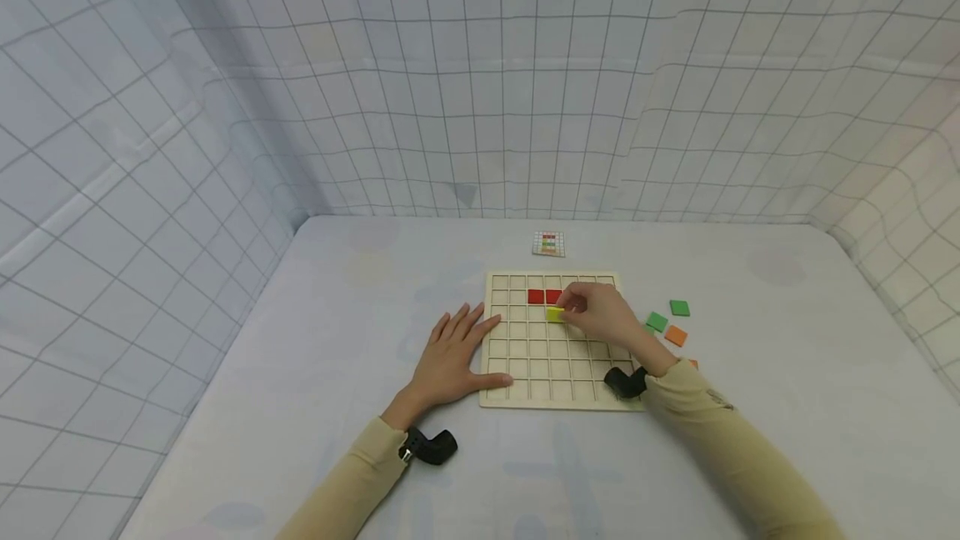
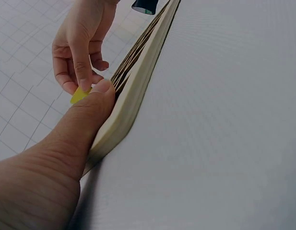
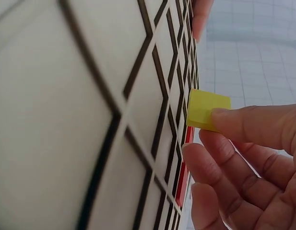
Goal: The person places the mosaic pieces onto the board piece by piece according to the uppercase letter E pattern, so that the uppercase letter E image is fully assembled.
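A pale wooden board (image 1: 517,369) with a grid of square cells lies on the table. My right hand (image 1: 606,315) pinches a yellow square tile (image 3: 201,106) between thumb and fingers, just over the cells in the upper middle of the board. In the right wrist view the tile stands tilted, one edge close to the grid. Two red tiles (image 1: 536,297) show in a row behind it; the hand may hide more. My left hand (image 1: 446,367) rests with fingers spread along the board's left edge, its thumb (image 2: 88,120) lying over the rim.
Several loose green tiles (image 1: 679,307) and orange tiles (image 1: 676,336) lie right of the board, partly behind the right forearm. Behind the board is a small card (image 1: 548,243) printed with a coloured grid pattern. Grid-lined white cloth (image 1: 480,107) hangs around the table.
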{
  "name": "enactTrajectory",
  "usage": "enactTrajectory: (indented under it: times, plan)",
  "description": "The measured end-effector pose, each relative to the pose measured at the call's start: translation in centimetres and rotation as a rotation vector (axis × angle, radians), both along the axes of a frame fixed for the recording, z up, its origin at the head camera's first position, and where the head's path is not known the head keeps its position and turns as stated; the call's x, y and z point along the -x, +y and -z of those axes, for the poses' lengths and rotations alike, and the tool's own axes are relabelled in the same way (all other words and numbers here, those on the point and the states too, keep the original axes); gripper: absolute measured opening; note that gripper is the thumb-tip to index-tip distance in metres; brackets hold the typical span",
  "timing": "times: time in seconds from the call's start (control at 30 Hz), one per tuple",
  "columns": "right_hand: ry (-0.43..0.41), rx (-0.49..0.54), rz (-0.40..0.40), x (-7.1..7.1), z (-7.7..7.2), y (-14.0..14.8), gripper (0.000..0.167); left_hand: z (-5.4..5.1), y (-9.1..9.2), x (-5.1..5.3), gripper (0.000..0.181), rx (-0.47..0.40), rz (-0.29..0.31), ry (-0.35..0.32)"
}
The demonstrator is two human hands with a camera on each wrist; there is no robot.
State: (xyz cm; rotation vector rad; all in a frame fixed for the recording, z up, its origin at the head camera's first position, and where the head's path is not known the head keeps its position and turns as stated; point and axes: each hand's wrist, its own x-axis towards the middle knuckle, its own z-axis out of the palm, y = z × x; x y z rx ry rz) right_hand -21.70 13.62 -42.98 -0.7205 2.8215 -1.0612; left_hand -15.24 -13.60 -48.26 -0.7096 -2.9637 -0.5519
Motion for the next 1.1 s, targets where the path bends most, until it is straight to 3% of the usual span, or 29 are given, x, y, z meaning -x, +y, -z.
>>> enactTrajectory:
  times: [0.47,1.1]
  plan:
    - [-0.029,-0.042,0.034,0.8,0.2,-2.6,0.005,0.0,0.0,0.1,0.093,0.016,-0.006,-0.005]
    - [-0.068,-0.135,0.048,0.9,0.0,-3.1,0.008,-0.1,0.0,0.0,0.093,-0.006,-0.001,0.006]
